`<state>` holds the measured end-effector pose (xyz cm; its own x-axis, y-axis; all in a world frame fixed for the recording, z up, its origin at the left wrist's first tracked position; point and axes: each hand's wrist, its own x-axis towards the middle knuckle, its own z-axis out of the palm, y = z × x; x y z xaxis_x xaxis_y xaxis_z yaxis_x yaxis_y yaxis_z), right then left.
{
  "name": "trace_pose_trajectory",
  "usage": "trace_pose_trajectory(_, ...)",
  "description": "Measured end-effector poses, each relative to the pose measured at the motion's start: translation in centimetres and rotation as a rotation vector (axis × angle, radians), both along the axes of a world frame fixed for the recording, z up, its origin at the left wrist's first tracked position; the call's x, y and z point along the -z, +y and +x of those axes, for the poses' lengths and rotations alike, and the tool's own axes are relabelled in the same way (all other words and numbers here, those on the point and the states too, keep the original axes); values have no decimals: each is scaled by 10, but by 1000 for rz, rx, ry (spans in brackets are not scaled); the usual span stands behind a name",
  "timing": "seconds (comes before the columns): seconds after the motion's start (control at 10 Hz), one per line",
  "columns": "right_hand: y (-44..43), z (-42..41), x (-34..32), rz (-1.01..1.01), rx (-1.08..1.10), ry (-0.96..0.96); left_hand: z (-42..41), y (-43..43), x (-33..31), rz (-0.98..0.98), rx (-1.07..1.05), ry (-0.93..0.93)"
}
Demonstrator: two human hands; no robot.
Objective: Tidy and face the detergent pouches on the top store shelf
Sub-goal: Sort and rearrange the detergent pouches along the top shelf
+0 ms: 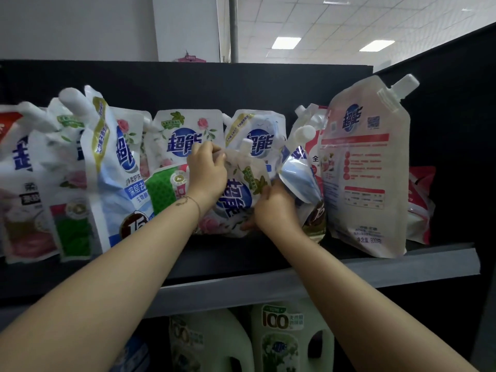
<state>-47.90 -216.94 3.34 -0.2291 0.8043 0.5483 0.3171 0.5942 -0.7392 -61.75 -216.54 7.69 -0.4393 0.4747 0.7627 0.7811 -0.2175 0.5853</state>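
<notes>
1. Top shelf (349, 275): black board, grey front lip, black back panel.
2. Left end: cluster of spouted pouches (67, 170) leaning against one another. A tall blue-white pouch (115, 183) stands at the cluster's right.
3. Back row, upright, fronts outward: rose-print pouch (185, 138), blue-print pouch (257, 132).
4. Centre front: green pouch (161, 189) slumped low, with a tilted floral pouch (241, 194) just beside it.
5. Right end: large pale pouch (367, 167) upright, back label outward. Red pouch (420, 205) partly hidden behind it.

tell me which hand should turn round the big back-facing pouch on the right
Probably right: the right hand sits nearer the back-facing pouch; the left hand holds the tilted pouch farther away.
</notes>
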Motion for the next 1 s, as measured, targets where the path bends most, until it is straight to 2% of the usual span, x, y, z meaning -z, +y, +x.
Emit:
trace_pose_trajectory(0.1, -4, -14, -2, 57, 4, 123, -2, -6, -6, 105, 4, -70)
trace_pose_trajectory(0.3, -12, -37, -16, 193, -194, 278, -16, -20, -26, 232, -20, -232)
trace_pose_trajectory(0.4, -7, -52, -35, 298, -119, 271, -23, -28, -38, 264, -8, -315)
trace_pose_trajectory(0.6, 14, -75, -70, 437, -104, 171, -38, -33, -40, 279, -33, -502)
trace_pose_trajectory(0.7, 23, -85, -66, 475, -112, 75, -42, -32, -29, 234, -70, -570)
trace_pose_trajectory(0.8, 30, -94, -55, 484, -216, -40, -49, -31, -21, 118, -166, -514)
trace_pose_trajectory(0.9, 34, -97, -44, 527, -158, -158, -43, -34, -14, 21, -211, -423)
trace_pose_trajectory(1.0, 35, -91, -34, 693, 32, -205, -35, -35, -4, -27, -215, -330)
